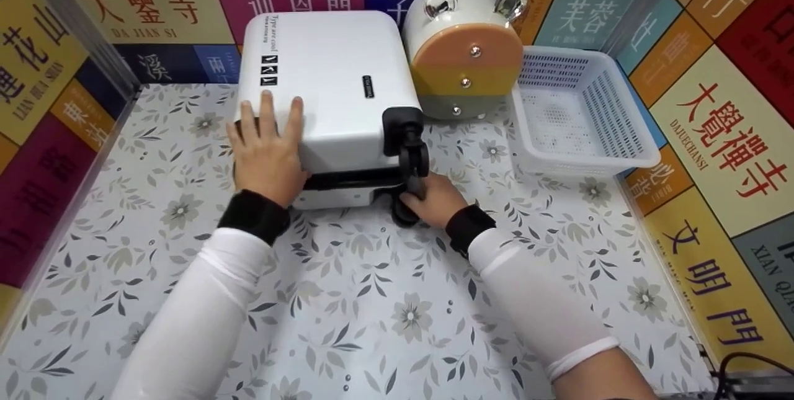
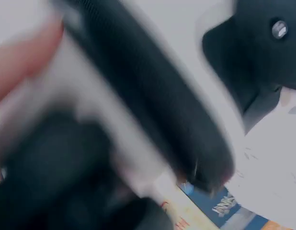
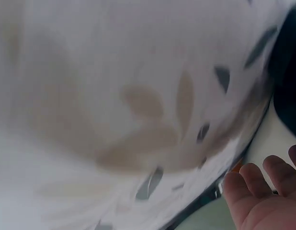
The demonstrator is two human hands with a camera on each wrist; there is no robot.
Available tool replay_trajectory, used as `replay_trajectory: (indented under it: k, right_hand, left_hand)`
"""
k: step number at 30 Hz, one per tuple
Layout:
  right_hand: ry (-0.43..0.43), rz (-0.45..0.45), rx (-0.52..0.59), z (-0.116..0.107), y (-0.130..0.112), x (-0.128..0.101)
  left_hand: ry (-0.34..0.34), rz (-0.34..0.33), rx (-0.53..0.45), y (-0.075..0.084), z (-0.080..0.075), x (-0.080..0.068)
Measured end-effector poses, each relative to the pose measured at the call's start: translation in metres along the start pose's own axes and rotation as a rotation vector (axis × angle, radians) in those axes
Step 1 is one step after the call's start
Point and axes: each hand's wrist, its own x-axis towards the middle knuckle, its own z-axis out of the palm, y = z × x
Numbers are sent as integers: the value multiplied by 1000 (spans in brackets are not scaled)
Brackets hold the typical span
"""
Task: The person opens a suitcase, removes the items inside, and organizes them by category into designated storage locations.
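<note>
A small white suitcase [image 1: 329, 77] lies flat on the floral cloth, black print and a black badge on its upper shell. My left hand [image 1: 267, 155] rests on its near left corner, fingers spread over the top; its finger and the suitcase's black seam [image 2: 153, 96] appear blurred in the left wrist view. My right hand [image 1: 437, 200] is at the near right corner, thumb against the lower black wheel [image 1: 406, 209]; its other fingers are hidden from above. In the right wrist view the right fingers [image 3: 253, 179] look extended and slightly bent.
Behind the suitcase's right side stands a rounded white case [image 1: 465, 65] with orange, yellow and green bands and silver ears. A white plastic basket [image 1: 583, 161] sits to its right. Printed panels [image 1: 142, 9] wall the floral-covered surface [image 1: 409, 319]. A black cable [image 1: 744, 356] lies at the lower right.
</note>
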Motion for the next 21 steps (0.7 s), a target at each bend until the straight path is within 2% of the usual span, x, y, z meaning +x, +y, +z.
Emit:
replay_trajectory:
  k: [4, 6, 9, 12, 14, 16, 21]
  right_hand:
    - [-10, 29, 34, 6, -3, -3]
    - [-7, 39, 50, 7, -4, -3]
    - [14, 18, 52, 8, -4, -1]
    - [22, -8, 53, 12, -4, 0]
    - [26, -23, 58, 14, -4, 1]
    - [32, -33, 54, 16, -5, 2]
    - [57, -24, 37, 18, -8, 3]
  left_hand:
    - [144, 168, 51, 28, 35, -18]
    - [166, 210, 47, 40, 50, -21]
    - [148, 194, 6, 53, 58, -14]
    - [72, 144, 5, 59, 55, -4]
    - [57, 133, 8, 61, 52, 2]
    - [61, 138, 21, 61, 52, 6]
    - [121, 171, 81, 58, 54, 11]
